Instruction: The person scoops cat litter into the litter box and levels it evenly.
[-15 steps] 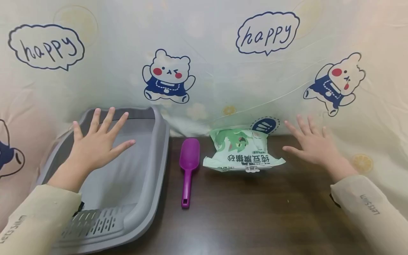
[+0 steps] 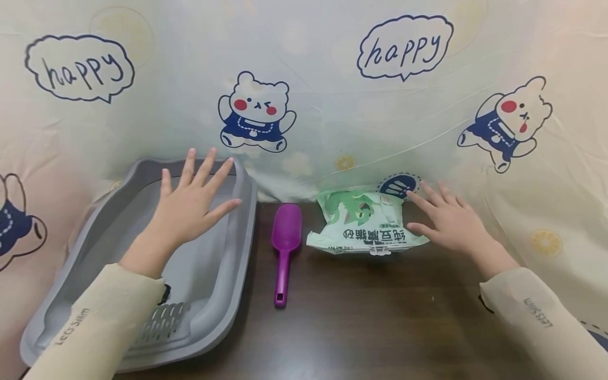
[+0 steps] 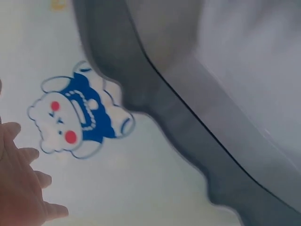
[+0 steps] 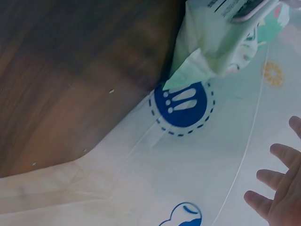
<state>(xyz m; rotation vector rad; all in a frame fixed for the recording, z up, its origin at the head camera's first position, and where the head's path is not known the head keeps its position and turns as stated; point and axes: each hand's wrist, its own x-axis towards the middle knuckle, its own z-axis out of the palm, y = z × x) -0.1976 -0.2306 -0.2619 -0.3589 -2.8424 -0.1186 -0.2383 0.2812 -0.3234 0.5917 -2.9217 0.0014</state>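
Note:
In the head view the left hand point(image 2: 182, 214) hovers over the grey tray point(image 2: 249, 248), fingers spread and holding nothing. The right hand point(image 2: 451, 224), also with spread fingers, is just right of the green and white bag point(image 2: 361, 224), which has a clip point(image 2: 380, 250) along its front edge; whether fingertips touch the bag cannot be told. Between tray and bag lies a purple scoop point(image 2: 287, 229), handle toward the front. The left wrist view shows the left hand point(image 3: 21, 183) beside the tray's wavy rim point(image 3: 183, 136); the right wrist view has the right hand point(image 4: 282, 183) apart from the bag point(image 4: 197, 52).
A dark wooden table point(image 2: 351, 322) extends in front of the scoop and bag. Behind and at both sides hangs a pale cloth point(image 2: 323, 121) printed with bears, oranges and the word "happy". Slots point(image 2: 163, 322) pierce the tray's front step.
The left hand has moved right over the tray, toward its right wall. The right hand has come left, closer to the bag. The head view has shifted slightly.

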